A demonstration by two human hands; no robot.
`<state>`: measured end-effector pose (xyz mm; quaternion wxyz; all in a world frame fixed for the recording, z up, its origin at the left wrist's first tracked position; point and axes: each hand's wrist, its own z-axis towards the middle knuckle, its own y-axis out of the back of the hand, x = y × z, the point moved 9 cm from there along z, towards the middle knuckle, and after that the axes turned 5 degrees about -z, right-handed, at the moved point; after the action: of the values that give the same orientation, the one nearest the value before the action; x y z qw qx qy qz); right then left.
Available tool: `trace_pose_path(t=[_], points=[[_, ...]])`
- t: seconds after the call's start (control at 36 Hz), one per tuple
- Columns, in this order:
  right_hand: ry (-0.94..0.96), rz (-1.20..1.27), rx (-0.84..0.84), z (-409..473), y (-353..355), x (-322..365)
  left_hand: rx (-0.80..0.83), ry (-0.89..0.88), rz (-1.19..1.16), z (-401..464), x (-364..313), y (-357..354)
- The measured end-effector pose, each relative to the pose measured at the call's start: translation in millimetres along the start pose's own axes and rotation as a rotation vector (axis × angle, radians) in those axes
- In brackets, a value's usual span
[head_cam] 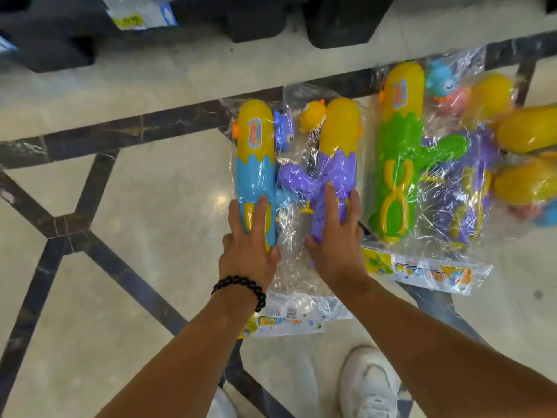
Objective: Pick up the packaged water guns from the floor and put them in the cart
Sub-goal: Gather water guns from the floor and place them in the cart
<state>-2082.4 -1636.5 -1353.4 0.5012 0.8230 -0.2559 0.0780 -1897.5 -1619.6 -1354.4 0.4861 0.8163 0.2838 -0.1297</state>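
Yellow-and-blue water gun [256, 164], yellow-purple one [336, 164] (clear wrap), yellow-green gun [398, 152] — cream floor [135, 206], dark inlaid lines.

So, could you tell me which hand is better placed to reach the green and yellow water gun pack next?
Right hand: it is nearer the green and yellow water gun pack than the left hand.

Bright, even indoor light falls from above. The glossy cream marble floor [135, 206] shows a small white hotspot between the packs, and the clear crinkled plastic wrapping [294, 251] glints with scattered glare. Shadows are faint. The far dark bins [256, 19] and right-edge packs are smeared by blur; straight floor lines bow toward the frame's edges.
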Motion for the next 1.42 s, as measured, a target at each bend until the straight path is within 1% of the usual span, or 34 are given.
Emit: trace_pose_path(t=[0.11, 0.19, 0.31, 0.44, 0.56, 0.61, 0.78, 0.89, 0.97, 1.14, 1.25, 1.42], points=[[0.007, -0.002, 0.007, -15, 21, 5, -0.022, 0.026, -0.013, 0, 0, 25], [0.044, -0.005, 0.000, -34, 44, 18, -0.037, -0.008, 0.007, -12, -5, 61], [0.064, 0.030, -0.014, -70, 82, 43, -0.054, -0.047, 0.040, -49, -16, 118], [0.047, 0.062, 0.035, -119, 145, 82, -0.105, -0.078, 0.044, -104, -44, 199], [0.077, 0.029, 0.013, -164, 215, 120, -0.138, -0.096, 0.028, -149, -81, 269], [0.083, 0.006, -0.021, -183, 255, 136, -0.148, -0.125, 0.023, -171, -106, 302], [0.132, 0.054, -0.122, -236, 385, 173, -0.193, -0.198, 0.015, -234, -202, 398], [0.137, 0.086, -0.235, -267, 480, 189, -0.193, -0.267, 0.059, -268, -274, 453], [0.153, 0.105, -0.310, -292, 554, 201, -0.209, -0.340, 0.093, -292, -331, 493], [0.195, 0.161, -0.472, -357, 695, 226, -0.268, -0.510, 0.086, -350, -443, 575], [0.225, 0.205, -0.562, -405, 779, 236, -0.308, -0.580, 0.050, -391, -508, 626], [0.284, 0.195, -0.730, -481, 890, 252, -0.391, -0.737, 0.087, -444, -600, 699]])
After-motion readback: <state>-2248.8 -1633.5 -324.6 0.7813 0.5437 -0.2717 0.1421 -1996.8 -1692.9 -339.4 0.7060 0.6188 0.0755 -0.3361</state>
